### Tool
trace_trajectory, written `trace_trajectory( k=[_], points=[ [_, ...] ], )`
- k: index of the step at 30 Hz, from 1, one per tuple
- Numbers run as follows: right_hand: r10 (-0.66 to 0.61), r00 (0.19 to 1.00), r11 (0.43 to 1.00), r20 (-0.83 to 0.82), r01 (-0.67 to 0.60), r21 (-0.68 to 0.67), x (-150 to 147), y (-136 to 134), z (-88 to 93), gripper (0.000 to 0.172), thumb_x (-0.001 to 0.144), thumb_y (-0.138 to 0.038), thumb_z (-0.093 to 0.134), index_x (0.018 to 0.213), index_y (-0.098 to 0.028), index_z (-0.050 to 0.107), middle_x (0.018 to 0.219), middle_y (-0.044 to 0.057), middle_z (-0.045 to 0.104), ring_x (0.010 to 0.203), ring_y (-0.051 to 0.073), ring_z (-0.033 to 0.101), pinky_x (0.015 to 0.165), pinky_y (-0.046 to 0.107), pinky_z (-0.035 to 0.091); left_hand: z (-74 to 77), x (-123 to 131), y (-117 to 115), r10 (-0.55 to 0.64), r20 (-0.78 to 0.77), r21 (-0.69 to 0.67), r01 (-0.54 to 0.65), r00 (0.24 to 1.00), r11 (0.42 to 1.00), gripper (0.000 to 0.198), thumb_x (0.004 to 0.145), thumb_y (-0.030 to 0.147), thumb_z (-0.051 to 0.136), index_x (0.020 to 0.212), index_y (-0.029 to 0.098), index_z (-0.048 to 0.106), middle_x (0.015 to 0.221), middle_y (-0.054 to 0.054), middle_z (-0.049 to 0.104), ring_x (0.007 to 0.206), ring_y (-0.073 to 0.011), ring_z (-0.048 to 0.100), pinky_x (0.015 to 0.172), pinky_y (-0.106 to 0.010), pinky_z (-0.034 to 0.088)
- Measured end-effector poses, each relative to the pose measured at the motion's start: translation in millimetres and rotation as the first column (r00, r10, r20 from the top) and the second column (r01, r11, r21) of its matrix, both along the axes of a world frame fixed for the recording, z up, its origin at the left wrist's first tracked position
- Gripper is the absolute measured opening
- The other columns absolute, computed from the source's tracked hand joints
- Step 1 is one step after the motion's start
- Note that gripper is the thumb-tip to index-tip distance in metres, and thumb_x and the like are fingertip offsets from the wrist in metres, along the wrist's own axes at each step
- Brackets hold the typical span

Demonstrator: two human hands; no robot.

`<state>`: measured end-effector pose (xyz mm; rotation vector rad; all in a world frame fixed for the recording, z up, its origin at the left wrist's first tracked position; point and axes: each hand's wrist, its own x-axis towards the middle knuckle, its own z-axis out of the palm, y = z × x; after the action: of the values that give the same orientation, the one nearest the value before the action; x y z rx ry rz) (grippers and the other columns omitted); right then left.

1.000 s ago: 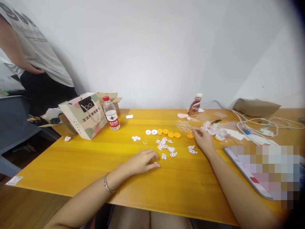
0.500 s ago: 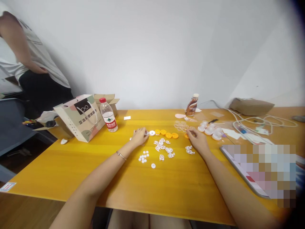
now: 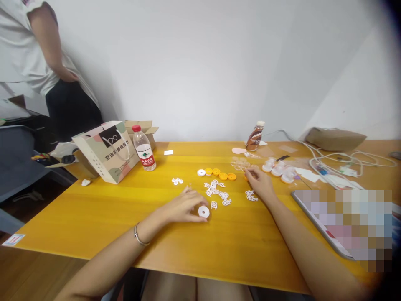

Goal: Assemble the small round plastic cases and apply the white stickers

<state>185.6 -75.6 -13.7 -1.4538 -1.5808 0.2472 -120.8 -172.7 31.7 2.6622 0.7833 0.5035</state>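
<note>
1. Head camera, and straight to the left hand (image 3: 184, 207): it has a white disc (image 3: 203, 216) with a hole in its middle, thumb below and fingers above, pinched over the tabletop (image 3: 244, 246). Whether the disc touches the wood, I cannot tell.
2. Make that disc the centre of the clock! Out at two o'clock comes the right hand (image 3: 261, 184), fingers bent, fingertips by an orange piece they partly cover; whether it is gripped, I cannot tell.
3. Close in at one o'clock, a scatter of white lattice pieces (image 3: 209, 192), some overlapping; a smaller lattice pair (image 3: 251, 196) sits between two and three, just below the right hand.
4. Beyond them, from twelve round to half past one, runs a row: one white ring (image 3: 201, 172), then four orange rings (image 3: 223, 176).
5. Small white caps (image 3: 177, 181) bunch between ten and eleven, while clear rings (image 3: 239, 164) cluster between one and two.
6. Further out, the water bottle (image 3: 145, 152) stands at ten, the paper bag (image 3: 108, 154) beside it, and a brown bottle (image 3: 254, 138) between one and two.
</note>
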Motion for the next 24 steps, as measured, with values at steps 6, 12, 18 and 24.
trace_trajectory(
  k=[6, 12, 18, 24],
  points=[
    [-0.004, 1.000, 1.000, 0.017, 0.004, -0.004, 1.3, -1.3, 1.7, 0.031, 0.075, -0.043, 0.048, 0.078, -0.017, 0.063, 0.072, 0.006, 0.066, 0.064, 0.019, 0.058, 0.059, 0.029, 0.044, -5.0, -2.7, 2.6, 0.061, -0.009, -0.032, -0.061, 0.998, 0.998, 0.053, 0.067, 0.053, 0.061, 0.108, 0.022, 0.046, 0.101, -0.004, 0.059, 0.092, -0.0188, 0.052, 0.087, -0.032, 0.029],
    [0.001, 0.999, 1.000, 0.051, -0.003, 0.026, -3.4, -6.1, 5.9, 0.026, 0.077, -0.038, 0.047, 0.078, -0.017, 0.063, 0.075, 0.007, 0.067, 0.064, 0.019, 0.059, 0.060, 0.030, 0.044, -9.8, -22.7, 22.3, 0.377, 0.092, 0.074, -0.384, 0.922, 0.920, 0.020, 0.087, 0.035, 0.041, 0.090, 0.021, 0.056, 0.092, -0.002, 0.061, 0.089, -0.0163, 0.052, 0.081, -0.031, 0.031],
    [0.130, 0.983, 0.980, 0.130, -0.147, 0.135, -32.7, -27.6, 16.5, 0.020, 0.080, -0.032, 0.046, 0.082, -0.019, 0.061, 0.080, 0.005, 0.066, 0.072, 0.018, 0.059, 0.068, 0.030, 0.045, -25.1, -33.9, 43.5, 0.530, -0.043, 0.208, -0.511, 0.847, 0.834, 0.019, 0.085, 0.032, 0.045, 0.086, 0.024, 0.062, 0.090, -0.002, 0.061, 0.089, -0.0174, 0.052, 0.075, -0.032, 0.029],
    [0.349, 0.920, 0.928, 0.177, -0.365, 0.069, -61.7, -48.4, 20.9, 0.020, 0.083, -0.033, 0.043, 0.083, -0.020, 0.059, 0.082, 0.004, 0.065, 0.076, 0.017, 0.059, 0.072, 0.030, 0.046, -31.3, -27.2, 43.7, 0.496, -0.064, 0.249, -0.468, 0.866, 0.848, 0.020, 0.086, 0.032, 0.044, 0.089, 0.025, 0.063, 0.093, -0.002, 0.061, 0.090, -0.0164, 0.050, 0.077, -0.032, 0.027]
  ],
)
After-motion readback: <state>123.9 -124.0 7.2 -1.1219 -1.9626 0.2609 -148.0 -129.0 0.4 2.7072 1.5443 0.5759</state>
